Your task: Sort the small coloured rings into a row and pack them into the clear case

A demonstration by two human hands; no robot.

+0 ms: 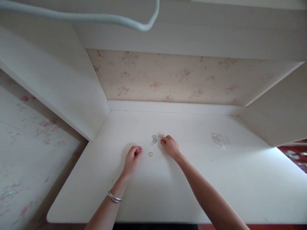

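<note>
Hands: your left hand (133, 155) is above the surface (155, 198), fingers curled in and thumb close to the fingertips; whether a small thing sits in that narrow gap, you cannot tell from this view. Your right hand (170, 146) is likewise curled, fingertips at the right edge of a loose cluster of small grey rings (154, 140); contact or grip cannot be made out.

Positions: the cluster lies between your hands, nearer the right, some rings overlapping. One yellow ring (150, 156) lies apart, on the near side of the cluster, also between your hands. A clear plastic bag (220, 140) lies flat, well to the right of your right hand. Bracelets (115, 197) circle your left wrist.

Step, as judged: fingertip work at the cluster's edge, right hand nearest. Handling note: thin, overlapping rings call for a light fingertip pinch on one rim, without dragging its neighbours.
</note>
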